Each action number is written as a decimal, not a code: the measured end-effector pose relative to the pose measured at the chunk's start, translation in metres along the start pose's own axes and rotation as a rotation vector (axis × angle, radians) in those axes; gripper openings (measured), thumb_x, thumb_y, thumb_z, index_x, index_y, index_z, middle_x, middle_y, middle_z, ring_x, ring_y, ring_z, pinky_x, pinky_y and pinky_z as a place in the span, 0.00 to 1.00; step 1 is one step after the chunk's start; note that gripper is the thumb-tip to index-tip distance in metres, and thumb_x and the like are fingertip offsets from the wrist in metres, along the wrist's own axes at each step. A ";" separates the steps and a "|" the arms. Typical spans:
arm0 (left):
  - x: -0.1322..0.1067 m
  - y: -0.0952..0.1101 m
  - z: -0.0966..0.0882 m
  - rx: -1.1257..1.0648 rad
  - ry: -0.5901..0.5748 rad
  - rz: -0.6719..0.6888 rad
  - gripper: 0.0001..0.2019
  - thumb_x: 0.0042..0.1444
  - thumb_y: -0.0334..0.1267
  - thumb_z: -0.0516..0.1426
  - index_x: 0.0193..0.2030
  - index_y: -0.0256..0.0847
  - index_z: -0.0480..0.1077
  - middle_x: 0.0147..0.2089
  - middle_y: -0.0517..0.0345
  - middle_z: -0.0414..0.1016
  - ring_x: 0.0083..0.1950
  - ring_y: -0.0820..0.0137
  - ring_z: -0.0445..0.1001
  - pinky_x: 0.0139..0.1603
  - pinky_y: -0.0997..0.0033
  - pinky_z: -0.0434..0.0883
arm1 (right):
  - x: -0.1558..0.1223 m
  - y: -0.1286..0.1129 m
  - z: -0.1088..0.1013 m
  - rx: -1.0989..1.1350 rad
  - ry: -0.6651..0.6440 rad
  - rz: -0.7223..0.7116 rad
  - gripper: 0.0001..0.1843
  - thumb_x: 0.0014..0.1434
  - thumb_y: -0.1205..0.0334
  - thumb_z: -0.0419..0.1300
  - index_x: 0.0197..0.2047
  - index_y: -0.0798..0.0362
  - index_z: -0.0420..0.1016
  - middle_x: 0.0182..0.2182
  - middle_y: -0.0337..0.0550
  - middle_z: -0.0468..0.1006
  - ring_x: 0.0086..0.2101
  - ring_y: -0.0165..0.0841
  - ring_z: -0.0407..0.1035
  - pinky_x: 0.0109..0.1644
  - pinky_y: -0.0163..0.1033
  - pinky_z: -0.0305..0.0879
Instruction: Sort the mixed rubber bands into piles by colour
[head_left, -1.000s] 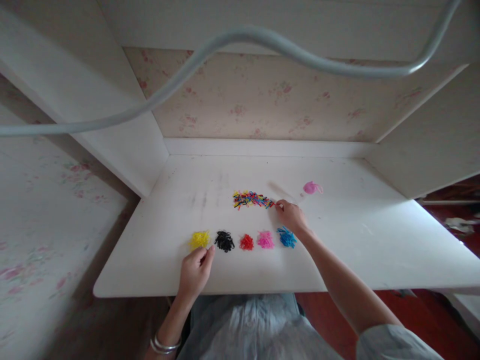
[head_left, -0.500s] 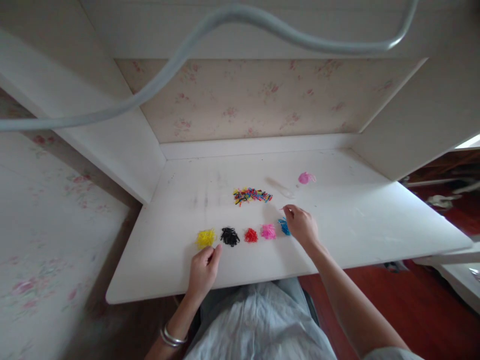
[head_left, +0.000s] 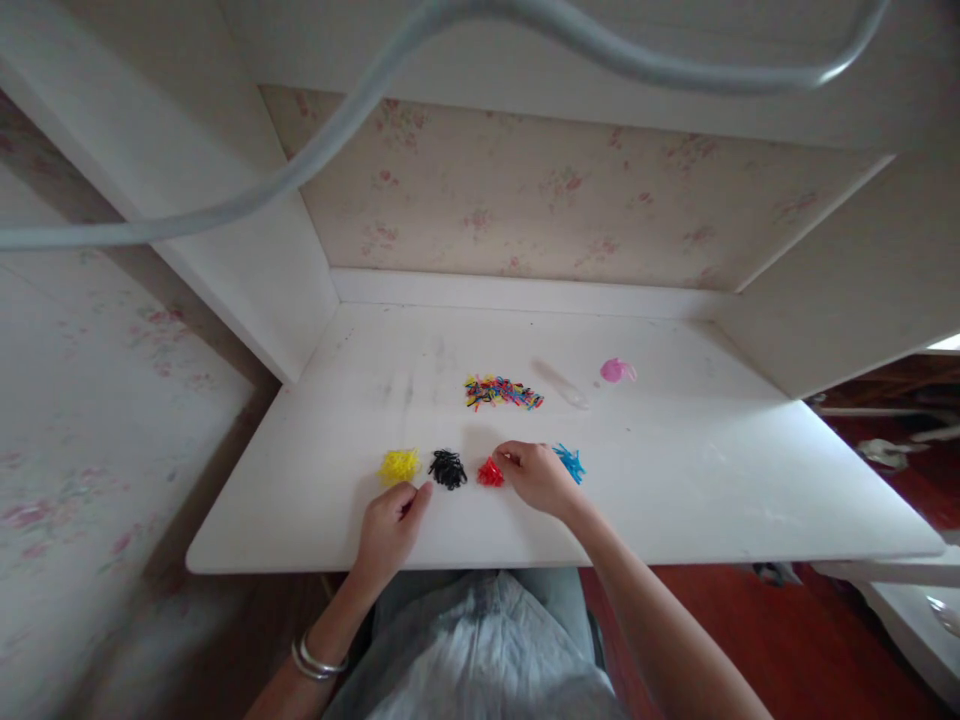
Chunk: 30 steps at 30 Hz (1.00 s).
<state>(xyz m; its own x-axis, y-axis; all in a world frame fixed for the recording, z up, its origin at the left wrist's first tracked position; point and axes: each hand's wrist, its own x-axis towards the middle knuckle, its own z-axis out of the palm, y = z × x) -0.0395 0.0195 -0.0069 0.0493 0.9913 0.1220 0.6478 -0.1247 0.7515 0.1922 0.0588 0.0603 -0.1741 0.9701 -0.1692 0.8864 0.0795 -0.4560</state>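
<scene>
At the near middle of the white flat-topped table (head_left: pixel 712 480), the right hand (head_left: pixel 536 475) brings its fingertips together beside the small pile of thin red bands (head_left: pixel 489 475); whether they grip one cannot be told. The left hand (head_left: pixel 388 522) is curled closed, contents hidden, near the loose yellow band pile (head_left: pixel 400 465) and tangled black band pile (head_left: pixel 448 469). The long multicoloured band heap (head_left: pixel 499 392) lies farther off.

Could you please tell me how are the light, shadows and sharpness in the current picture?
Head view: soft, dim light, with a faint shadow beside the right hand on the white desk; head view, top: the grey cable looks soft, with a glint near its right bend; head view, middle: the mixed pile blurs together.
</scene>
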 end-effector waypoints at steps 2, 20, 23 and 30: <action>-0.001 0.001 0.001 0.007 0.025 -0.018 0.20 0.58 0.45 0.50 0.18 0.40 0.53 0.19 0.67 0.53 0.22 0.78 0.56 0.26 0.76 0.54 | 0.017 0.003 -0.010 -0.051 -0.111 -0.039 0.17 0.60 0.60 0.47 0.38 0.47 0.78 0.33 0.37 0.79 0.32 0.28 0.71 0.33 0.28 0.57; 0.046 0.052 -0.001 0.294 -0.108 0.023 0.22 0.60 0.49 0.45 0.19 0.40 0.64 0.19 0.63 0.64 0.22 0.76 0.62 0.25 0.76 0.55 | 0.023 0.031 -0.025 -0.105 -0.006 0.001 0.17 0.58 0.57 0.48 0.37 0.45 0.79 0.30 0.42 0.79 0.31 0.34 0.72 0.32 0.33 0.59; 0.070 0.068 0.011 0.413 -0.164 0.058 0.19 0.59 0.48 0.47 0.25 0.41 0.70 0.25 0.60 0.72 0.27 0.74 0.68 0.28 0.75 0.57 | -0.002 0.059 -0.031 0.179 0.161 0.085 0.19 0.59 0.51 0.47 0.37 0.48 0.78 0.22 0.38 0.76 0.23 0.29 0.68 0.27 0.31 0.56; 0.117 0.073 0.049 0.533 -0.137 0.020 0.12 0.56 0.44 0.52 0.40 0.43 0.72 0.43 0.54 0.75 0.39 0.68 0.73 0.36 0.72 0.62 | -0.057 0.145 -0.015 0.461 0.459 0.432 0.25 0.53 0.42 0.52 0.39 0.53 0.78 0.25 0.40 0.77 0.25 0.31 0.67 0.26 0.32 0.58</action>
<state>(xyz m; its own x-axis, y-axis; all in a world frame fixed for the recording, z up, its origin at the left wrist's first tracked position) 0.0512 0.1284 0.0306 0.1410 0.9898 0.0207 0.9393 -0.1404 0.3131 0.3371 0.0186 0.0169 0.4298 0.8992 -0.0814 0.5499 -0.3322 -0.7663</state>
